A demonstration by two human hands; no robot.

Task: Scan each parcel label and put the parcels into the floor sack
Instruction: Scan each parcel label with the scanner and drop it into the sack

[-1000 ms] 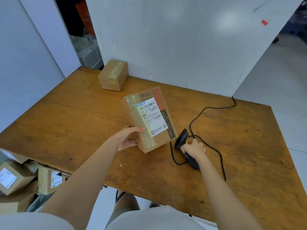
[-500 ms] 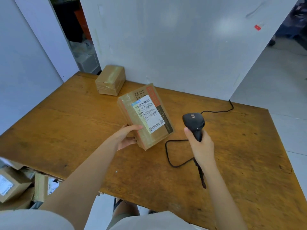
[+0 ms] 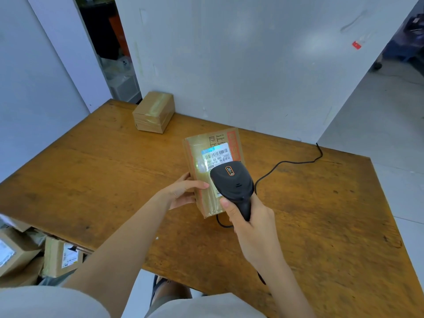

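The wooden surface (image 3: 91,180) carries a small box (image 3: 153,112) at 11 o'clock. Near its centre the left hand (image 3: 183,191) grips the tilted parcel (image 3: 197,161). At 3 o'clock of this hand, the right hand (image 3: 250,226) holds the scanner (image 3: 231,182) over the label (image 3: 216,154).

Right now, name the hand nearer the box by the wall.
Left. The left hand grips the labelled parcel, front-right of the small box; the right hand, holding the scanner, is farther right.

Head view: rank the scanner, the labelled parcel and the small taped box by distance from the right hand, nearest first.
1. The scanner: gripped in the right hand.
2. The labelled parcel: just ahead-left, held by the left hand.
3. The small taped box: far back left, against the wall.
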